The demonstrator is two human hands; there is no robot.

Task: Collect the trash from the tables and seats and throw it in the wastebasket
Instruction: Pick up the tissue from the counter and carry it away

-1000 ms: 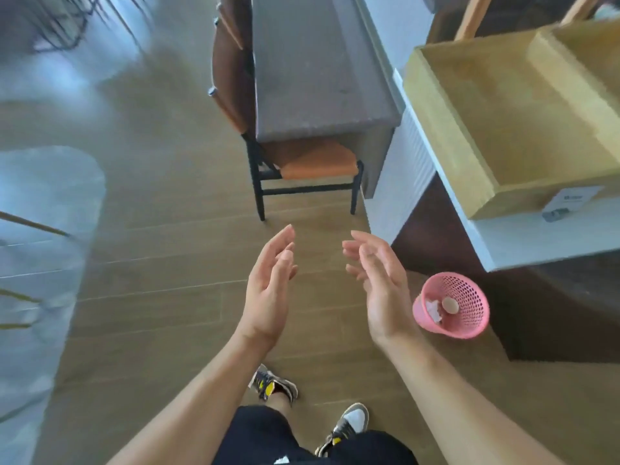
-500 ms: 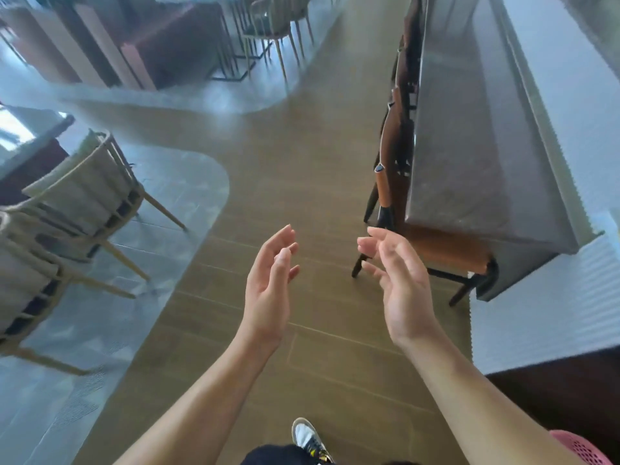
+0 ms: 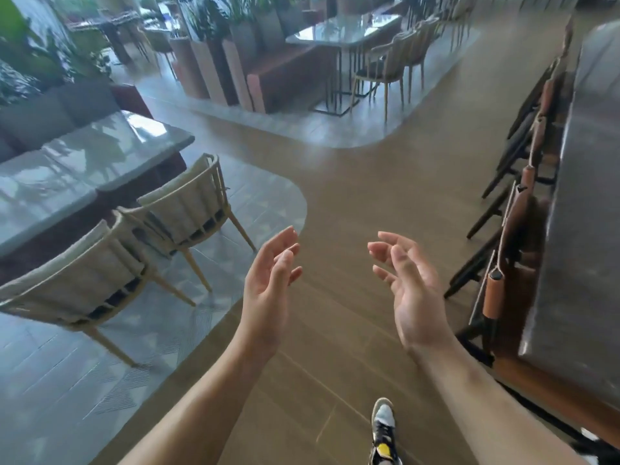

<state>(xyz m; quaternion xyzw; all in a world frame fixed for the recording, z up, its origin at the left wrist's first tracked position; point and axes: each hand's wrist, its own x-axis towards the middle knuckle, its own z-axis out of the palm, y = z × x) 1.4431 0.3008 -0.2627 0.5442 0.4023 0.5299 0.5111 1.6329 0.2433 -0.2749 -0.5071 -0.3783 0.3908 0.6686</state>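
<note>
Both hands [image 3: 339, 290] empty, no trash.

Dark long table [image 3: 583, 229] (right side) cut by the frame edge

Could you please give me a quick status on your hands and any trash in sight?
Left hand open, empty. Right hand open, empty. No trash or wastebasket in view. Wooden floor ahead clear.
</note>
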